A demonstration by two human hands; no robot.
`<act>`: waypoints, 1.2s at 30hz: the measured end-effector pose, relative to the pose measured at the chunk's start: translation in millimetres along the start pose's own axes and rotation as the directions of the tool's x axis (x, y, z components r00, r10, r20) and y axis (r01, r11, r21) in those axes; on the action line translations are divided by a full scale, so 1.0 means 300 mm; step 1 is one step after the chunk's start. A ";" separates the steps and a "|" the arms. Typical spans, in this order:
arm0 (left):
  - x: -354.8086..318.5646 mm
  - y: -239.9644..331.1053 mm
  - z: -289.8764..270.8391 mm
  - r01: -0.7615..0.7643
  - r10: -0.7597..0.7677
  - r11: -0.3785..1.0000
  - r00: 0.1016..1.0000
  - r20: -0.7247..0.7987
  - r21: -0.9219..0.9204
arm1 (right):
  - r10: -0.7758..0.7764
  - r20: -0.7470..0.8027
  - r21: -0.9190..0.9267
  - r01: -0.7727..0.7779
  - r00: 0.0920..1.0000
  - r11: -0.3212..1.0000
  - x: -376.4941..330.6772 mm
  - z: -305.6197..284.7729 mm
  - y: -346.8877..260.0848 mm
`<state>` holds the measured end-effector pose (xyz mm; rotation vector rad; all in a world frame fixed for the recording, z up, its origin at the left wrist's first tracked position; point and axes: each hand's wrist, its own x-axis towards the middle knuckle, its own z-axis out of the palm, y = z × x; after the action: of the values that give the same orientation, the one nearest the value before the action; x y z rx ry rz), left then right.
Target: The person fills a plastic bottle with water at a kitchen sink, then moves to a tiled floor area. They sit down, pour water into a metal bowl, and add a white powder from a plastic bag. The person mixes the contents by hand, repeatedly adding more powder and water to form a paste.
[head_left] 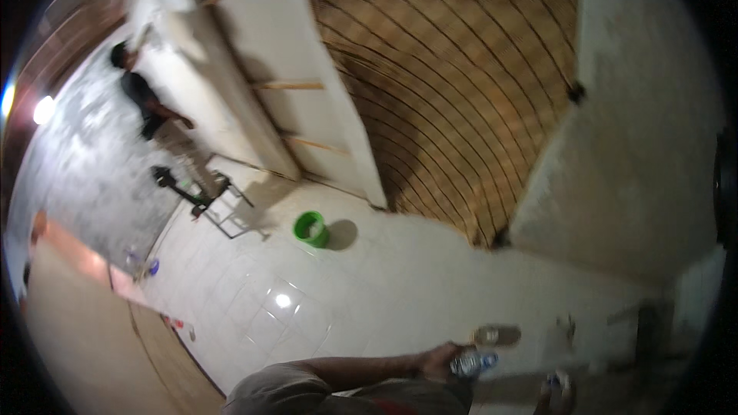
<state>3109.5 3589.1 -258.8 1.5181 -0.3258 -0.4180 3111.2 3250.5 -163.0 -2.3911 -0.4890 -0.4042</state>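
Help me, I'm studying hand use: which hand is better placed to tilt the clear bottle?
Probably the left hand: it grips the clear bottle, while the right hand, only partly in view at the lower edge, sits apart from it.

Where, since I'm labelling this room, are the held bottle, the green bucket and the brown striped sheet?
Held bottle (474, 363): head view, on its clear body.
Green bucket (313, 242): head view, on its wall.
Brown striped sheet (461, 84): head view, mid-surface, between dark stripes.
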 end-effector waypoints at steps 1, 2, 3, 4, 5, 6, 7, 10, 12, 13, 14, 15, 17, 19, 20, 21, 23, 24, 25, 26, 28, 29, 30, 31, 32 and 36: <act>0.000 -0.078 0.012 -0.016 0.008 0.991 0.998 -0.056 -0.134 | 0.094 0.107 -0.067 -0.087 0.990 0.994 0.058 -0.045 -0.069; 0.003 -0.105 0.020 0.072 -0.075 0.997 0.995 -0.070 -0.040 | 0.304 0.043 0.117 -0.307 0.952 0.945 0.101 -0.036 -0.109; -0.013 -0.121 0.021 0.170 -0.163 0.984 0.981 -0.101 0.061 | 0.264 -0.008 0.118 -0.261 0.965 0.958 0.110 -0.026 -0.082; 0.040 -0.047 -0.009 0.214 -0.203 0.968 0.975 -0.091 0.129 | 0.243 -0.015 0.148 -0.238 0.970 0.960 0.141 -0.021 -0.076; 0.035 -0.087 -0.002 0.251 -0.252 0.968 0.960 -0.121 -0.024 | 0.276 0.061 0.162 -0.282 0.959 0.946 0.169 -0.034 -0.064; 0.087 -0.087 0.008 0.230 -0.230 0.973 0.968 -0.096 -0.016 | 0.260 0.015 0.139 -0.259 0.966 0.956 0.134 -0.028 0.021; 0.144 -0.094 0.012 0.201 -0.200 0.980 0.976 -0.087 0.001 | 0.226 -0.031 0.123 -0.221 0.974 0.967 0.090 -0.016 0.108; 0.293 -0.142 0.099 0.246 -0.229 0.945 0.968 -0.098 0.215 | 0.453 0.068 0.204 -0.457 0.889 0.866 0.027 0.002 0.306; 0.413 -0.189 0.170 0.279 -0.269 0.928 0.960 -0.074 0.245 | 0.526 0.123 0.179 -0.540 0.842 0.822 -0.078 0.055 0.496; 0.449 -0.229 0.194 0.307 -0.299 0.914 0.952 -0.073 0.265 | 0.564 0.154 0.161 -0.584 0.811 0.796 -0.123 0.099 0.584; 0.494 -0.254 0.216 0.358 -0.350 0.885 0.933 -0.083 0.298 | 0.600 0.184 0.141 -0.625 0.779 0.768 -0.160 0.143 0.676; 0.535 -0.324 0.222 0.377 -0.373 0.869 0.925 -0.076 0.319 | 0.637 0.215 0.124 -0.668 0.740 0.734 -0.199 0.207 0.781; 0.576 -0.407 0.199 0.329 -0.321 0.875 0.943 -0.084 0.354 | 0.542 0.144 0.077 -0.556 0.828 0.828 -0.250 0.303 0.950; 0.611 -0.597 0.188 0.375 -0.352 0.844 0.927 -0.132 0.383 | 0.532 0.148 0.046 -0.543 0.834 0.839 -0.355 0.461 1.181; 0.627 -0.700 0.175 0.403 -0.373 0.806 0.915 -0.155 0.434 | 0.526 0.135 0.058 -0.537 0.840 0.842 -0.397 0.531 1.280; 0.638 -0.829 0.153 0.429 -0.393 0.766 0.902 -0.180 0.478 | 0.519 0.124 0.066 -0.529 0.845 0.846 -0.448 0.623 1.379; 0.718 -0.999 0.136 0.434 -0.403 0.698 0.895 -0.189 0.570 | 0.545 0.119 0.047 -0.553 0.830 0.832 -0.556 0.766 1.557; 0.738 -1.136 0.120 0.413 -0.390 0.705 0.905 -0.172 0.577 | 0.579 0.138 0.029 -0.588 0.803 0.808 -0.640 0.860 1.651; 0.758 -1.277 0.097 0.385 -0.368 0.716 0.917 -0.154 0.582 | 0.609 0.149 0.007 -0.616 0.779 0.787 -0.727 0.956 1.748; 0.786 -1.399 0.088 0.380 -0.373 0.696 0.916 -0.147 0.609 | 0.606 0.151 -0.007 -0.613 0.781 0.790 -0.831 1.054 1.852; 0.832 -1.626 0.042 0.329 -0.339 0.682 0.934 -0.116 0.653 | 0.707 0.263 -0.043 -0.724 0.657 0.689 -0.970 1.253 2.017; 0.849 -1.734 0.023 0.302 -0.321 0.673 0.942 -0.101 0.676 | 0.746 0.314 -0.065 -0.771 0.587 0.634 -1.032 1.355 2.094; 0.855 -1.851 0.017 0.321 -0.331 0.693 0.937 -0.111 0.645 | 0.710 0.295 -0.108 -0.716 0.640 0.690 -1.135 1.456 2.177; 0.854 -1.955 0.002 0.313 -0.313 0.704 0.942 -0.117 0.637 | 0.703 0.305 -0.158 -0.694 0.643 0.703 -1.198 1.542 2.237; 0.870 -2.059 0.002 0.295 -0.282 0.718 0.951 -0.125 0.631 | 0.693 0.305 -0.206 -0.665 0.653 0.718 -1.234 1.617 2.316; 0.838 -2.351 -0.017 0.328 -0.259 0.644 0.944 -0.207 0.691 | 0.822 0.322 -0.272 -0.786 0.470 0.556 -1.287 1.940 2.409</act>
<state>3291.6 3474.7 -975.9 2.3894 -0.1670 -0.5073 3183.0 3022.6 -1139.1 -2.4640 0.5542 0.5560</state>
